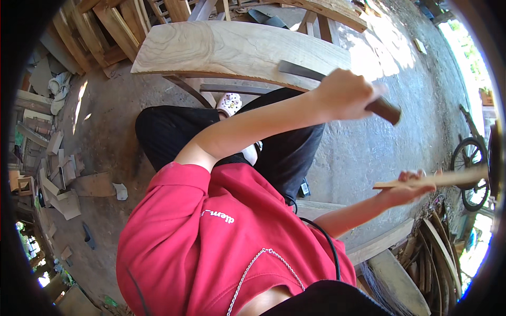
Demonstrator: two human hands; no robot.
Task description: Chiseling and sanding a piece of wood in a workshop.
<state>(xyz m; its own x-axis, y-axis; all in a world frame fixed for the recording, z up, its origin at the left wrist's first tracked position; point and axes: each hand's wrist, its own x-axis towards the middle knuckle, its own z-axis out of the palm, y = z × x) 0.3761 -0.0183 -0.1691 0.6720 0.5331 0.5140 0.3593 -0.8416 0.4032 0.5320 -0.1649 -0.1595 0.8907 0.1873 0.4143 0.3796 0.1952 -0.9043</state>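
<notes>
My left hand (pixel 345 95) is closed round a chisel, whose brown handle (pixel 386 109) sticks out to the right of my fist. Its flat metal blade (pixel 300 69) lies at a low slant over the near right part of a wide, pale wooden board (pixel 226 47); whether the edge bites into the wood cannot be made out. Lower at the right, apart from the chisel, my right hand (pixel 403 194) grips a pale wooden stick (pixel 390 185). The stick's far end is smeared by motion. The board spans in front of my bent knees.
Wooden frames (pixel 113 26) are stacked at the upper left. Scrap wood (pixel 58 179) litters the floor at the left. Thin wood strips (pixel 435 253) lie at the lower right, near a wooden beam (pixel 385 242). A bicycle wheel (pixel 470 158) stands at the far right.
</notes>
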